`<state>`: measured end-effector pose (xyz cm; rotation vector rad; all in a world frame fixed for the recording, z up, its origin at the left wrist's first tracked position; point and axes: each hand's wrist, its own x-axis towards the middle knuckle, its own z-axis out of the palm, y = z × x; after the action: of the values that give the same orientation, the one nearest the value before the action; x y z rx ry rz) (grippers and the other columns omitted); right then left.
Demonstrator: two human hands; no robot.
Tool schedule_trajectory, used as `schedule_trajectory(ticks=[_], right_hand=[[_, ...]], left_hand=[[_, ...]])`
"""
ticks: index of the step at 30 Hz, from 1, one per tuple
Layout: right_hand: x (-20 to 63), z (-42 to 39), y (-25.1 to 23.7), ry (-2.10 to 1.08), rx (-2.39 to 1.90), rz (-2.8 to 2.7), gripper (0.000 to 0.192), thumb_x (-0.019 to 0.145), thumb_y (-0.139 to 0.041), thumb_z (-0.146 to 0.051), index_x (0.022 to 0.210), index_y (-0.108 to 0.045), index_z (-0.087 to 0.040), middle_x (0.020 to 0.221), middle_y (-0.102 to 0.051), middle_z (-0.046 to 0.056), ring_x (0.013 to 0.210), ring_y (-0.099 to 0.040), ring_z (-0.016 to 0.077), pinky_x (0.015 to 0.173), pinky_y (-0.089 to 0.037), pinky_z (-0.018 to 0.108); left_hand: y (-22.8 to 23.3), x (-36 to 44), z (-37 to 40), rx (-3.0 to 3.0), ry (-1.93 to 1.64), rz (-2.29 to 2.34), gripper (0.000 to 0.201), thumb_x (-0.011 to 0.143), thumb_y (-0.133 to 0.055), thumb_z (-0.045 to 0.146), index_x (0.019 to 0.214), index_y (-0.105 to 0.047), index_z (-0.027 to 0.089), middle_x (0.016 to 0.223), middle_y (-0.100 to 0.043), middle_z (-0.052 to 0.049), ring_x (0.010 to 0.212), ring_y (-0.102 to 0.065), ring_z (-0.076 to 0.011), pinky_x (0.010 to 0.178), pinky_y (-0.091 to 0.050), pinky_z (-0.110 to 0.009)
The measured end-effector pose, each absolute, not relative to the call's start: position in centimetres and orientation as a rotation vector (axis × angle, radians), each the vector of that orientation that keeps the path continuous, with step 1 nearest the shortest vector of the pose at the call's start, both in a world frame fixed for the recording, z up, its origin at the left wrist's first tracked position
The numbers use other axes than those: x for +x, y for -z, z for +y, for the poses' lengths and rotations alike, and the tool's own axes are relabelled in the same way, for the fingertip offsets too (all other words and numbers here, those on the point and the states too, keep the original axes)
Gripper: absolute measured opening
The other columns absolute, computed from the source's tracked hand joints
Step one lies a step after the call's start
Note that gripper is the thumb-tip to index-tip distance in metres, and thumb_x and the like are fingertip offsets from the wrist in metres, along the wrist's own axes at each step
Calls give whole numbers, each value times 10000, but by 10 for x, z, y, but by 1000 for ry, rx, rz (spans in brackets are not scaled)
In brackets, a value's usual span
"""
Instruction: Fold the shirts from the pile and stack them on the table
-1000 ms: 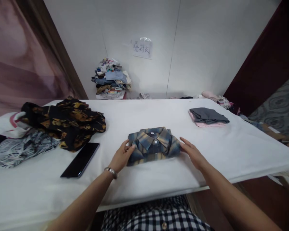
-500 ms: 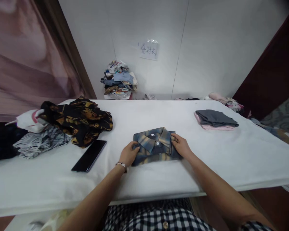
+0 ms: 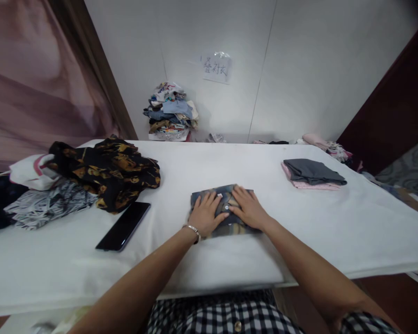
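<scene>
A folded blue and yellow plaid shirt (image 3: 224, 195) lies on the white table (image 3: 230, 255) in front of me. My left hand (image 3: 205, 214) lies flat on its left half, fingers spread, with a bracelet at the wrist. My right hand (image 3: 249, 208) presses flat on its right half, fingers pointing toward the collar. Both palms cover most of the shirt; only its edges and a bit of collar show.
A black phone (image 3: 123, 226) lies left of the shirt. A black and gold garment (image 3: 106, 170) and other crumpled clothes (image 3: 43, 204) are heaped at the left. A folded grey and pink stack (image 3: 311, 174) sits at the right. A clothes pile (image 3: 170, 111) stands by the wall.
My hands moved from the shirt's sides, then from gripping its collar area, to lying flat on top of it. The shirt stays in place.
</scene>
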<state>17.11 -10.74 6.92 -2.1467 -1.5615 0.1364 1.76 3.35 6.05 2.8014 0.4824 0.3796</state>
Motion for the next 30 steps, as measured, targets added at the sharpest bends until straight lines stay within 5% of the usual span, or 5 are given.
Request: schedule_trajectory(ticks=[5, 13, 20, 25, 30], right_hand=[[180, -103, -35, -292, -2235, -1564, 686, 894, -336, -605, 1470, -282, -235, 1553, -195, 64, 1435, -137, 248, 1135, -89, 505], [180, -103, -40, -352, -2184, -1498, 668, 882, -390, -594, 1449, -332, -247, 1549, -199, 51, 1437, -132, 240, 1143, -57, 501], [192, -131, -62, -404, -1684, -813, 522, 770, -561, -614, 1114, -679, -240, 1302, -588, 69, 1288, -446, 244, 1112, -255, 431], [166, -177, -65, -424, -1482, -481, 366, 732, -667, -527, 831, -709, -176, 831, -723, 69, 798, -655, 201, 802, -502, 358], [113, -202, -55, -1007, -1296, -320, 393, 733, -703, -486, 942, -657, -157, 830, -710, 89, 607, -656, 158, 524, -497, 265]], left_hand=[[-27, 22, 39, 2879, -199, 461, 721, 873, -289, 645, 1444, -323, 206, 1526, -291, -98, 1420, -203, -277, 1147, -113, -525], [-43, 19, 44, 2740, -177, 453, 686, 894, -294, 600, 1445, -313, 192, 1531, -274, -106, 1424, -196, -248, 1149, -134, -519], [-62, -18, 19, 2829, -406, 239, 735, 753, -609, 547, 1387, -410, 233, 1482, -376, -117, 1366, -314, -303, 1123, -210, -533], [-53, -27, 8, 2961, -289, 235, 574, 778, -589, 260, 1339, -475, 216, 1421, -458, -124, 1279, -431, -293, 1037, -365, -496], [-63, -9, 16, 3007, -254, 259, 557, 812, -419, 118, 1361, -458, 203, 1350, -539, -111, 1198, -525, -253, 942, -476, -409]])
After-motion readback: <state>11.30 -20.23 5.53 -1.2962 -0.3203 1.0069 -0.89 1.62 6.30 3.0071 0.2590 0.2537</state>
